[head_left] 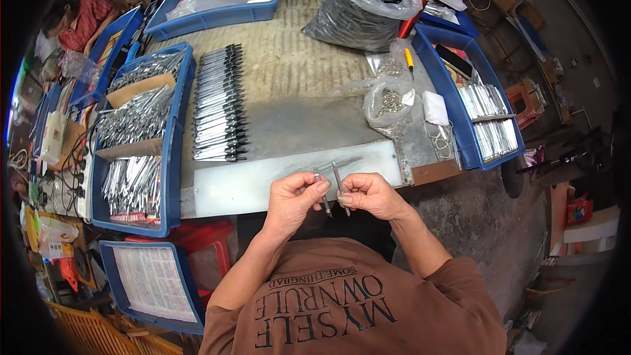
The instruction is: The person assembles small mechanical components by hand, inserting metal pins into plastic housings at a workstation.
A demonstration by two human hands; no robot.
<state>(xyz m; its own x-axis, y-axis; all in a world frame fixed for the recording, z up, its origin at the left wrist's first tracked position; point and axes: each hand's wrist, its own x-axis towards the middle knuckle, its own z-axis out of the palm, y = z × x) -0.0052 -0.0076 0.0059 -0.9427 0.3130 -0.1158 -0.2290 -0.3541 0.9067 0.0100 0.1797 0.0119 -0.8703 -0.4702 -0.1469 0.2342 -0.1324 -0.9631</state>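
Note:
Over the near edge of a white board (230,187), my two hands are close together. My left hand (289,202) is closed, thumb against fingers, on a short slim metal rod (327,209). Pinched in my right hand (371,196) is another slim grey metal rod (337,176), held nearly upright beside the first. The tips of the two rods are apart; their exact kind is too small to tell. Beyond the board, to the left, a long row of silver rods with black ends (217,108) lies side by side on the table.
At left a blue bin (174,171) holds many metal parts between cardboard dividers. A bag of black parts (355,26) stands at the back. Bagged small metal pieces (389,106), a yellow-handled tool (409,60) and another blue bin (509,125) are at right. A person (92,20) sits far left.

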